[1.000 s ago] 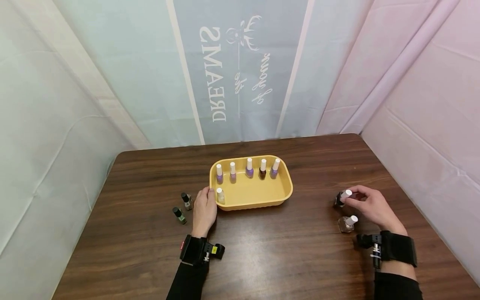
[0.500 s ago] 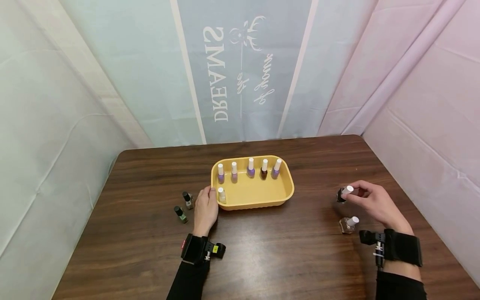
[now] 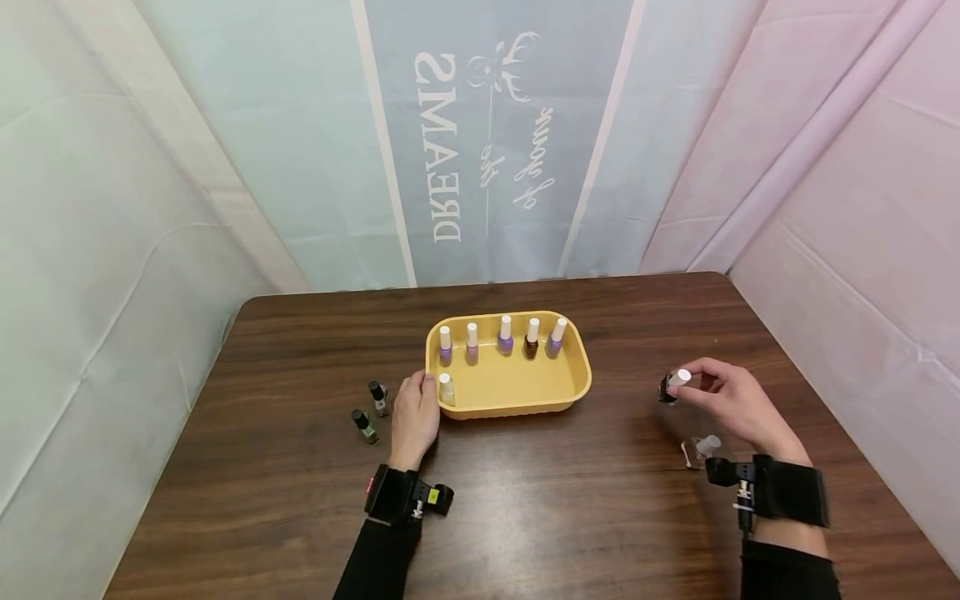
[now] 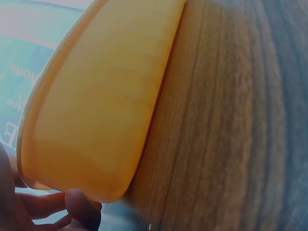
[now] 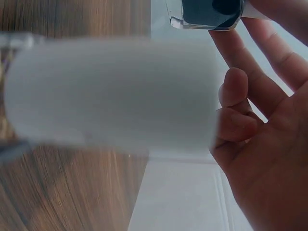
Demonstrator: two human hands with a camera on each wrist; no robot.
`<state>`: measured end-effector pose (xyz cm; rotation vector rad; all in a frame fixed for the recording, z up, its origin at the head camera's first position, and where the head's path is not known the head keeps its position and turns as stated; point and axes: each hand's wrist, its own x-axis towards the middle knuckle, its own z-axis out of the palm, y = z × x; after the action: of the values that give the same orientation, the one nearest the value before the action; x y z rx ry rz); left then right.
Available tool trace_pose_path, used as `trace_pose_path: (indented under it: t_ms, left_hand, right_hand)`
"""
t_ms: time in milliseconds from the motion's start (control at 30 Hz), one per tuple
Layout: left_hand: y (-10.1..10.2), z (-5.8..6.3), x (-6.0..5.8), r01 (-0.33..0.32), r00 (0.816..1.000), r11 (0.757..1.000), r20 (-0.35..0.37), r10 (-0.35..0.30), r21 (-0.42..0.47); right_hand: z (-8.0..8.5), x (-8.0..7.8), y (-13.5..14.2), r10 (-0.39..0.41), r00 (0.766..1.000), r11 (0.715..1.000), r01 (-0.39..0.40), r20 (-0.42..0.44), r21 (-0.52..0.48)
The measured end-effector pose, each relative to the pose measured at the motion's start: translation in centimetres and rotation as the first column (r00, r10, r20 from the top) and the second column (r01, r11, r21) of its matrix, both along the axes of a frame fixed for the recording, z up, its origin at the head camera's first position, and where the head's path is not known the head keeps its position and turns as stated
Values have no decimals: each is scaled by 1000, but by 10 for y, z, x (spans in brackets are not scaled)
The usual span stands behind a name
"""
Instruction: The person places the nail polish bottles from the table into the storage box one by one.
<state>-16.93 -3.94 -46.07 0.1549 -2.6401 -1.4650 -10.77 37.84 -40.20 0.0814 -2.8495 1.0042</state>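
Observation:
Between thumb and fingers my right hand (image 3: 738, 404) pinches the white cap (image 3: 679, 377) of a nail polish bottle with dark polish (image 5: 211, 12), held tilted above the table's right side. Just below it a clear nail polish bottle (image 3: 705, 447) stands on the table; its white cap (image 5: 110, 94) looms blurred in the right wrist view. My left hand (image 3: 415, 421) holds the front left corner of a yellow tray (image 3: 517, 404), its fingers at the rim. Inside, several white-capped nail polish bottles line the back, purple ones and a dark brown one (image 3: 531, 343), with a pale bottle (image 3: 447, 390) at front left.
Left of my left hand, two black-capped nail polish bottles lie on the brown wooden table (image 3: 570, 517): a green one (image 3: 365, 427) and a clearer one (image 3: 379, 400). Fabric curtains (image 3: 315, 167) enclose the back and both sides.
My right hand has lifted the dark nail polish bottle off the table and moved it slightly left. My left hand stays at the tray, and the head view has shifted a little.

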Motion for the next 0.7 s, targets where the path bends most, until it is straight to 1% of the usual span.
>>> trace_pose_path:
  t_ms: [133,333,500,567,700]
  left_hand:
    - [0,1,-1,1,1000,1000,-4,-1,2]
    - [-1,0,0,7,1000,1000,-30,-7,-1]
    - [-1,0,1,15,999,1000,-44,-16,-7]
    - [-1,0,1,11,999,1000,-43,-11,-5]
    - [0,-1,1,0,998,1000,-65,0,-10]
  right_hand:
    - [-1,-4,-6,20,1000,1000,-20,-11,-1]
    - [-4,-11,-17,44,999,999,-45,-22,-13]
    - [-3,-17,-28,65,998,998,-65,-23,-13]
    - [-2,-19,-32,74,997,997,-74,-21,-8]
    - [-1,-24,-41,91,996,996,-91,-12,-18]
